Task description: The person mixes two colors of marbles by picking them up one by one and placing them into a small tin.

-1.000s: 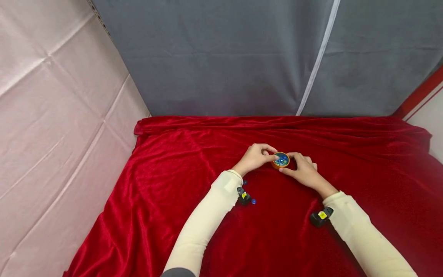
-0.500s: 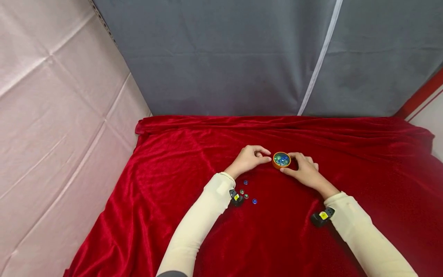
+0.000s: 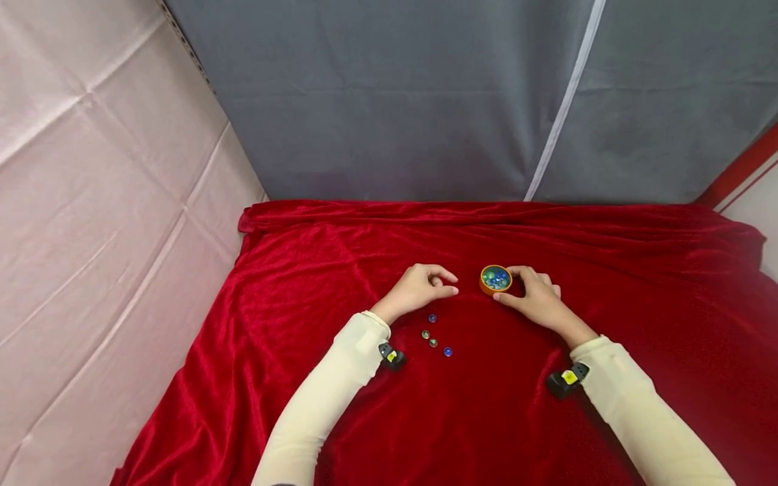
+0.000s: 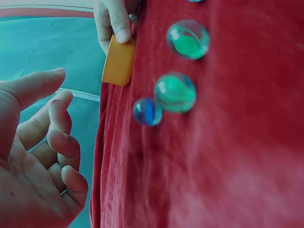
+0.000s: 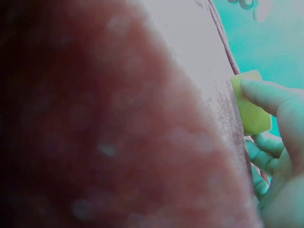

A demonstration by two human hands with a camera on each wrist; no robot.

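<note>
A small round orange container (image 3: pixel 495 288) stands on the red cloth with blue and green glass marbles inside. My right hand (image 3: pixel 537 300) holds it from the right, thumb on the near side and fingers on the far side; in the right wrist view the thumb lies along the container's wall (image 5: pixel 254 116). To the left of it, my left hand (image 3: pixel 419 290) hovers with loosely bent fingers and nothing between them. Several loose marbles lie on the cloth near that hand, among them a blue marble (image 3: pixel 448 352) and a green marble (image 4: pixel 175 92).
Red velvet cloth (image 3: pixel 486 418) covers the table, with folds along its back edge. Behind it hangs a grey curtain (image 3: pixel 377 115); a pale pink sheet (image 3: pixel 109 223) forms the left side. Dark blur fills much of the right wrist view.
My left hand has drawn back from the container toward the left, with its fingers no longer at the marbles inside. More loose marbles now show beside the left wrist. The right hand keeps its hold.
</note>
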